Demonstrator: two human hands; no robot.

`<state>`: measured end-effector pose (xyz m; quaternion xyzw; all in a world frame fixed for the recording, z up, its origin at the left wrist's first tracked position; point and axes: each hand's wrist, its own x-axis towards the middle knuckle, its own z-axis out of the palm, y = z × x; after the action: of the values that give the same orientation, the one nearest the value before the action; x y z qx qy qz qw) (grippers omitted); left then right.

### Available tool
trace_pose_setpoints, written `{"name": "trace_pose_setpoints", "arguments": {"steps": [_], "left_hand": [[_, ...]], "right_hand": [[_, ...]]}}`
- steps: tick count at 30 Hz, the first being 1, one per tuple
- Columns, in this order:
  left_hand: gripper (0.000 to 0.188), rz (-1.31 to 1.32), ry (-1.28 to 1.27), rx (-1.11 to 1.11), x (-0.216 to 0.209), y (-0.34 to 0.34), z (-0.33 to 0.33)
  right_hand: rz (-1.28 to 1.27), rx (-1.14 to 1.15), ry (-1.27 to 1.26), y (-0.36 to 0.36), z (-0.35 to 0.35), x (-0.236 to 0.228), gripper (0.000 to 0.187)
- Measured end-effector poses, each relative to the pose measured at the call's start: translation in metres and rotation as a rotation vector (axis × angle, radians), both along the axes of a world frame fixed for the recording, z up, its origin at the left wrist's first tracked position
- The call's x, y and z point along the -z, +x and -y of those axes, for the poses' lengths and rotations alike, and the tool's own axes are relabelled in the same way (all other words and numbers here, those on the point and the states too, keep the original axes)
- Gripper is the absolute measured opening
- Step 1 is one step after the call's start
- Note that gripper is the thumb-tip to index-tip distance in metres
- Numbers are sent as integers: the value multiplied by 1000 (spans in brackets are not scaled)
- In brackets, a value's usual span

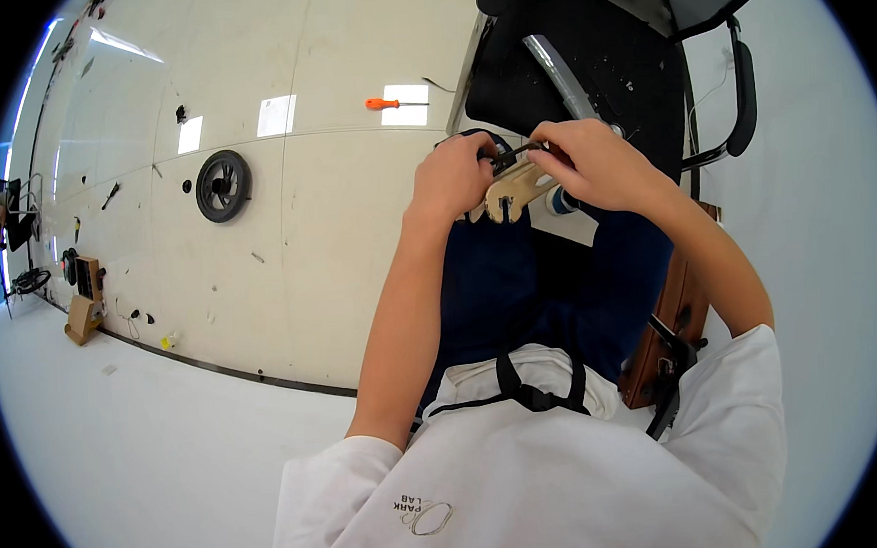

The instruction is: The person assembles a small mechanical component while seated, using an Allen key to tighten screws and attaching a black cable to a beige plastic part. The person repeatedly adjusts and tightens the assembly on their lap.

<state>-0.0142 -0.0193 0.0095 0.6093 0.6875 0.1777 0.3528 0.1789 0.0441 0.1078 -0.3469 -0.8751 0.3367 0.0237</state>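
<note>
A beige forked part (pixel 518 187) with a slotted, rounded end is held above my lap. My left hand (pixel 445 177) is closed at its left side, fingers curled round a small black piece (pixel 518 154) that lies across the top of the fork. From the other side my right hand (pixel 596 162) is closed too, thumb and fingers pinching the right end of that black piece. My fingers hide part of the black piece and the fork's far end. Just beyond my right hand, a silver-grey tube (pixel 559 74) slants over a black seat.
The black seat (pixel 508 87) of a chair stands ahead, its armrest (pixel 742 99) to the right. On the tiled floor at left lie a black wheel (pixel 223 186) and an orange-handled screwdriver (pixel 383 104). Cardboard boxes (pixel 84 317) sit far left. A brown case (pixel 665 337) is by my right leg.
</note>
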Motion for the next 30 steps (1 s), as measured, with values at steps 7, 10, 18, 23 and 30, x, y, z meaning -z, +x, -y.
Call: {"name": "trace_pose_setpoints", "arguments": {"steps": [7, 10, 18, 23, 30], "left_hand": [[23, 17, -19, 9, -1, 1, -3], [22, 10, -66, 1, -1, 0, -3], [21, 40, 12, -7, 2, 0, 1], [20, 38, -15, -9, -2, 2, 2], [19, 21, -38, -28, -7, 1, 5]], "right_hand": [[-201, -195, -229, 17, -13, -2, 30], [-105, -299, -208, 14, -21, -6, 36], [83, -561, 147, 7, -28, -28, 16], [41, -835, 417, 1, -32, -27, 12], [-94, -705, 318, -5, -40, -5, 18]]}}
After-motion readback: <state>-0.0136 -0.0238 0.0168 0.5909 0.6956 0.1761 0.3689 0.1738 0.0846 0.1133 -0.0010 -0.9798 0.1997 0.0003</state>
